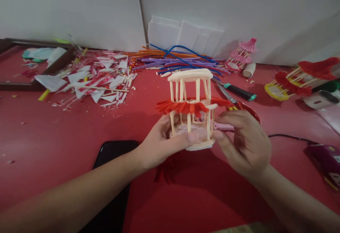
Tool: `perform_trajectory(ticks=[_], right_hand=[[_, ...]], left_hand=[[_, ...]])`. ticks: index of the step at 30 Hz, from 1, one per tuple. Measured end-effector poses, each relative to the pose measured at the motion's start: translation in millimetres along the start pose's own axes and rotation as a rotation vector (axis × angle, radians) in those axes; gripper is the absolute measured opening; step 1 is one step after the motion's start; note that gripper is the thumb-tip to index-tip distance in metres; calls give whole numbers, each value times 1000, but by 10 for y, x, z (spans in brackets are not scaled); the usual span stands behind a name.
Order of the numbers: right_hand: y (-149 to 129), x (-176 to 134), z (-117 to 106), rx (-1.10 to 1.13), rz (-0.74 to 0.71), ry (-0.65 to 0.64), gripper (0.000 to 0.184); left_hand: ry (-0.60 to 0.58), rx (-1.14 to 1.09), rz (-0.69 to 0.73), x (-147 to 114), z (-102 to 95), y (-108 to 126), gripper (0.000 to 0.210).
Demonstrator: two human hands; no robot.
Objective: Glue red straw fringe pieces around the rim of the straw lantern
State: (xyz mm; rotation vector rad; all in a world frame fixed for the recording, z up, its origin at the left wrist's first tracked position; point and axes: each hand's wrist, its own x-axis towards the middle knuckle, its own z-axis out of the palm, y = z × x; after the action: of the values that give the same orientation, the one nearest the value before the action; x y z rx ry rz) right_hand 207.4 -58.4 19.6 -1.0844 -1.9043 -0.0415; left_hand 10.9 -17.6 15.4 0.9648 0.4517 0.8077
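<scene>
A small two-tier model pagoda (198, 95) made of pale sticks stands upright between my hands, above the table. A fringe of red pipe cleaner pieces (190, 108) runs round its middle ledge, and the ledge's front right corner is bare white. My left hand (162, 142) is closed round the base, thumb across the front and fingers partly hidden behind. My right hand (244, 140) is at the right side, with bent thumb and index fingertips against the base corner and post. A red strip sticks out to the right above that hand.
Scissors (245, 111) and a cutter knife (240, 92) lie behind my right hand. Coloured pipe cleaners (177, 61), scraps (98, 78) and white sheets (186, 34) are along the wall. Finished pink (240, 55) and red (300, 77) models are right. A black phone (114, 169) lies left.
</scene>
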Motion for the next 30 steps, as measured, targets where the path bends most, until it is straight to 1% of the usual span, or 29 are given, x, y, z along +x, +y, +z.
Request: perform_trajectory(ticks=[4,6,8,10,13,18,22,23,26,30], right_hand=[[8,-37,5,99,34,8,27],[9,-50,10,135,26,13,31],[2,-53,11,120,13,11,33],[-12,-49,5,66,-3,12,32],[-41,-44,-16,18,13,6,31],[-62,-57,-37,26,99,-51,39],[-53,-72,-22,11,123,-42,41],[-49,-75,-19,12,132,-39,41],[-40,-81,-8,17,165,-34,40],[-29,-84,10,40,211,-31,38]], left_hand=[[-49,-55,-24,-10,-15,-7,37],[-79,-30,-41,-21,-23,-14,34],[-93,16,-57,-28,-30,-25,32],[-64,27,-50,-28,-36,-38,39],[14,7,-18,-15,-46,-60,54],[83,92,-27,2,-67,-77,58],[227,139,-62,-1,-75,-71,61],[247,136,-81,0,-75,-68,63],[258,113,-117,11,-75,-62,66],[255,93,-95,27,-82,-71,62]])
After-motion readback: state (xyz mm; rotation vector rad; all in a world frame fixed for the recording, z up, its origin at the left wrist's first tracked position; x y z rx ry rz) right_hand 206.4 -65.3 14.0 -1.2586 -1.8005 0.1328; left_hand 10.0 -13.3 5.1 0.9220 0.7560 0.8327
